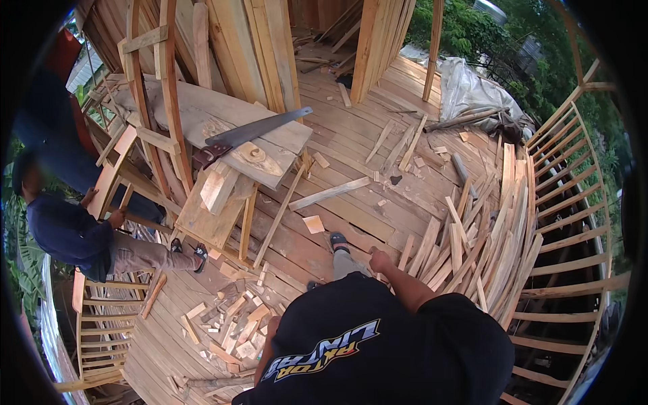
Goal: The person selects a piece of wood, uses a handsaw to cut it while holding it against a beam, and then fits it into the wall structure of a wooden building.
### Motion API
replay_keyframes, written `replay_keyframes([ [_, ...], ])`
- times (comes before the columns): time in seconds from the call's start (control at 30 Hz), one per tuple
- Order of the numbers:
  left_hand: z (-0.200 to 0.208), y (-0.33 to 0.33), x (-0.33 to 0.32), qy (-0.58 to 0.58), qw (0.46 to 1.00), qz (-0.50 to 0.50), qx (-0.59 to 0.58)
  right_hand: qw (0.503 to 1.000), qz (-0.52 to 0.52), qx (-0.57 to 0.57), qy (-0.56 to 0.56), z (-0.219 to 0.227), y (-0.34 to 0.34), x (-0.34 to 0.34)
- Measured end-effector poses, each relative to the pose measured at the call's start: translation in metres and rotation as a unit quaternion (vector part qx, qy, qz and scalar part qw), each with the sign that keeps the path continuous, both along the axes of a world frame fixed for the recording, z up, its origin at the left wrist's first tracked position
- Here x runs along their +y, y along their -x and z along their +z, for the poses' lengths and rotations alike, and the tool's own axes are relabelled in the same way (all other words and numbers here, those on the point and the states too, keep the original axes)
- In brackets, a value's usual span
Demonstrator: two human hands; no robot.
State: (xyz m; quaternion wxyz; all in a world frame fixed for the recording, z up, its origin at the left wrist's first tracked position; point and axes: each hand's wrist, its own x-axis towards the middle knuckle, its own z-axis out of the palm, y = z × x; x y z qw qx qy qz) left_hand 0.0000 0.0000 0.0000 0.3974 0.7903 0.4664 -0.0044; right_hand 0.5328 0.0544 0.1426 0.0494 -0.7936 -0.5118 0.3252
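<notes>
My right hand (pixel 380 260) hangs in front of my black shirt (pixel 405 344), fingers curled in, and nothing shows in it. Only part of my left hand (pixel 273 327) appears beside the shirt; its fingers are hidden. Below that hand lies a heap of wood offcuts (pixel 236 324). Ahead and to the left, a handsaw (pixel 260 129) with a brown handle rests on a wide plank bench (pixel 277 162). A short wood block (pixel 219 189) sits on a lower board by the bench. One of my feet, in a dark sandal (pixel 337 239), is forward on the plank floor.
At left, a person in a navy top (pixel 67 233) grips a wooden frame (pixel 111 169). Long wood strips (pixel 503 236) are piled at right by the slatted railing (pixel 567 223). One loose strip (pixel 331 194) crosses the floor ahead. A white tarp (pixel 476 88) lies farther back.
</notes>
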Motion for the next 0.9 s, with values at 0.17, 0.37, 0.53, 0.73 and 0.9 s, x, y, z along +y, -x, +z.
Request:
replay_keyframes([
  [0.17,0.088,-0.053,0.014,0.211,0.922,0.310,-0.097,0.997,0.022,-0.067,0.032,-0.024,-0.025,-0.027],
  [0.37,0.103,-0.051,0.031,0.177,0.920,0.325,-0.131,0.990,0.106,-0.040,0.088,-0.011,-0.011,-0.024],
  [0.53,0.133,-0.061,0.036,0.216,0.921,0.280,-0.164,0.995,0.034,-0.031,0.093,-0.005,-0.009,-0.022],
  [0.73,0.128,-0.074,0.063,0.210,0.939,0.242,-0.125,0.999,-0.011,-0.011,0.039,-0.025,-0.039,-0.016],
  [0.9,0.125,-0.089,0.106,0.157,0.961,0.214,-0.073,0.998,-0.064,0.017,0.012,-0.033,-0.049,-0.017],
])
